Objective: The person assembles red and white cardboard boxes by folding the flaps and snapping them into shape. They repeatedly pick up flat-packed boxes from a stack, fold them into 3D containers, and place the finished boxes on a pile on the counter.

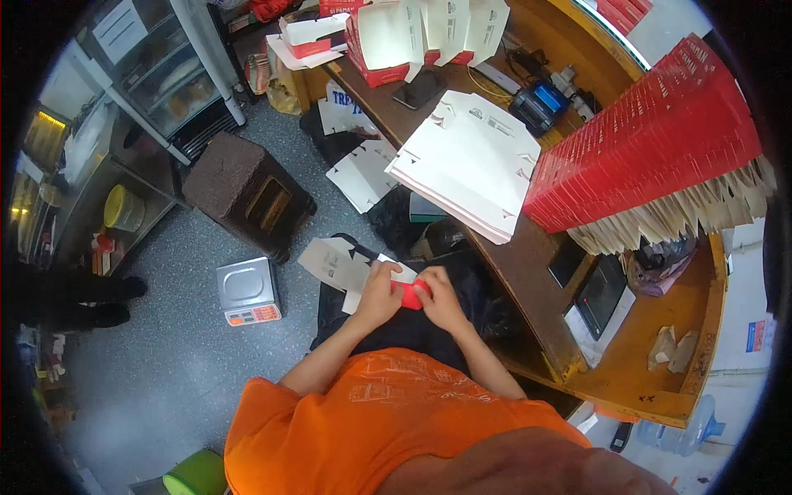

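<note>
A partly folded cardboard box (337, 266), white inside with a red outer side, rests over my lap. My left hand (379, 294) grips its near left part, with the fingers bent round the card. On the red side, my right hand (442, 299) closes its fingers over the right edge. A white flap sticks out to the left of my left hand. Up on the desk, just beyond my hands, lies a stack of flat white box blanks (470, 161). To its right stands a tall row of red flat cartons (652, 140), their pale edges turned toward me.
Folded red-and-white boxes (384, 41) stand at the desk's far end beside a phone (419, 89). A blue-black device (538, 107) sits behind the blanks. On the floor at left are a scale (248, 289) and a brown bin (247, 196). Another person's dark shoes (111, 301) show far left.
</note>
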Tool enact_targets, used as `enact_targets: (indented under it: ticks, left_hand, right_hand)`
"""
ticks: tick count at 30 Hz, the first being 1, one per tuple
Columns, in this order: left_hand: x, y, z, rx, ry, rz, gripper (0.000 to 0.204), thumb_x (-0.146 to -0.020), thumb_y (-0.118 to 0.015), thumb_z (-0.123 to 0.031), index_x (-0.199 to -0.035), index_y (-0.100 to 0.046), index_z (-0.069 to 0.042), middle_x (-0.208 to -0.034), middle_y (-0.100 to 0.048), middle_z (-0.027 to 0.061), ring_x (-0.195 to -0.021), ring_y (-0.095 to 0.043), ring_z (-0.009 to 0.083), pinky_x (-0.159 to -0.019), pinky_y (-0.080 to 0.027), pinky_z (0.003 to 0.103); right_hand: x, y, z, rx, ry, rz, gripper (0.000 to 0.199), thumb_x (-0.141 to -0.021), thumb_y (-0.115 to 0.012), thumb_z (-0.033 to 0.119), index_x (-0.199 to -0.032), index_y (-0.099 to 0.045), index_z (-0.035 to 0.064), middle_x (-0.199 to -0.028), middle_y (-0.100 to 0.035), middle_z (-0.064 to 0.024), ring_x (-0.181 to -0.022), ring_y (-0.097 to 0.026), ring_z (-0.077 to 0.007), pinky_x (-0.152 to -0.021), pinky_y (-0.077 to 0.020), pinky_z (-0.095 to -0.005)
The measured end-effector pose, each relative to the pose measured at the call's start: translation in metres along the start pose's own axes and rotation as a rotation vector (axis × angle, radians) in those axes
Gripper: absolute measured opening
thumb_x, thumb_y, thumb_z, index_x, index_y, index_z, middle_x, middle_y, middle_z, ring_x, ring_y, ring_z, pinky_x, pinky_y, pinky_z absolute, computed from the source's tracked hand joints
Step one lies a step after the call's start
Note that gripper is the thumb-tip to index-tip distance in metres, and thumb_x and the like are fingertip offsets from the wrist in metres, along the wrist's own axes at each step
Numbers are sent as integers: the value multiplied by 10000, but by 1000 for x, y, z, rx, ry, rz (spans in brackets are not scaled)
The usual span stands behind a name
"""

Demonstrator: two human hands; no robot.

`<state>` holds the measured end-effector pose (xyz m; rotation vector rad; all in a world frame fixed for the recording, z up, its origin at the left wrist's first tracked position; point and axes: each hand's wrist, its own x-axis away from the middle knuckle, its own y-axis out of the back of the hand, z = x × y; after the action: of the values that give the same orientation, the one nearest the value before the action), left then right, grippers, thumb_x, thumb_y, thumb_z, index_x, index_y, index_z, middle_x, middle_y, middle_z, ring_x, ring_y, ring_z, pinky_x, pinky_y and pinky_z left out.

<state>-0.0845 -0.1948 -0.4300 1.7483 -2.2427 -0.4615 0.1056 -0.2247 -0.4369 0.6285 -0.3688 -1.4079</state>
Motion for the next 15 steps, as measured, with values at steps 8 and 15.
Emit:
enact_targets:
  ticks: [8, 15]
  left_hand:
    - [-1, 6, -43, -216, -663, -82, 283, -825, -732, -80, -1092, -638, -74, -1201, -574, 175, -1192, -523, 430, -1026, -407, 575]
    - [1, 5, -24, -226, -362, -98, 865, -614, -954, -361, -1316, -529, -87, -1540, -257, 326, -1435, -305, 551, -1152, -331, 602]
  right_hand:
    - [-7, -13, 1, -603, -281, -81, 211, -1001, -644, 94, -1190, -657, 4, -1173, -710, -134, -1116, -672, -203, -960, -514, -329]
    - [-7, -1, -3, -571, -338, 95, 316, -1063, -573, 179, -1304, -668, -1, -1293, -695, -131, -1132, -656, -166, -990, -507, -323]
